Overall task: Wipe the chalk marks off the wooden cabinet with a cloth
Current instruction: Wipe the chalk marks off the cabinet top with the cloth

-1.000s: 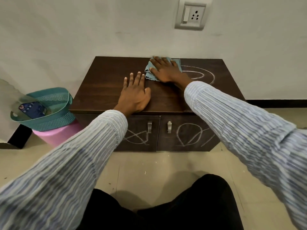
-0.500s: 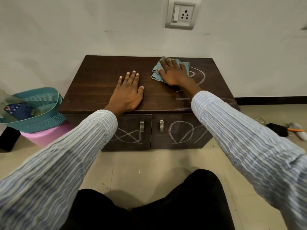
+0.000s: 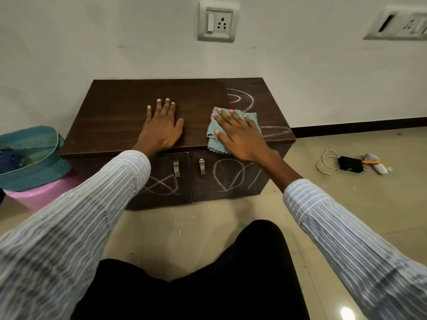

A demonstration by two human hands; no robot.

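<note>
A low dark wooden cabinet (image 3: pixel 111 116) stands against the wall. White chalk curves (image 3: pixel 242 98) remain on the right part of its top, and chalk scribbles (image 3: pixel 228 179) cover both doors. My right hand (image 3: pixel 240 135) lies flat with spread fingers on a teal cloth (image 3: pixel 213 135), pressing it onto the top near the front edge; the cloth's lower corner hangs over that edge. Left of it, my left hand (image 3: pixel 161 128) rests flat, palm down, on the bare top.
A teal basket (image 3: pixel 32 158) sits on a pink tub (image 3: pixel 41 195) left of the cabinet. On the floor to the right lie a black adapter (image 3: pixel 350 163) with a white cable and a small white item. Wall sockets (image 3: pixel 217 21) sit above.
My right hand has dragged the cloth from the back of the cabinet top toward the front edge, wiping away part of the chalk there. The left hand stayed in place.
</note>
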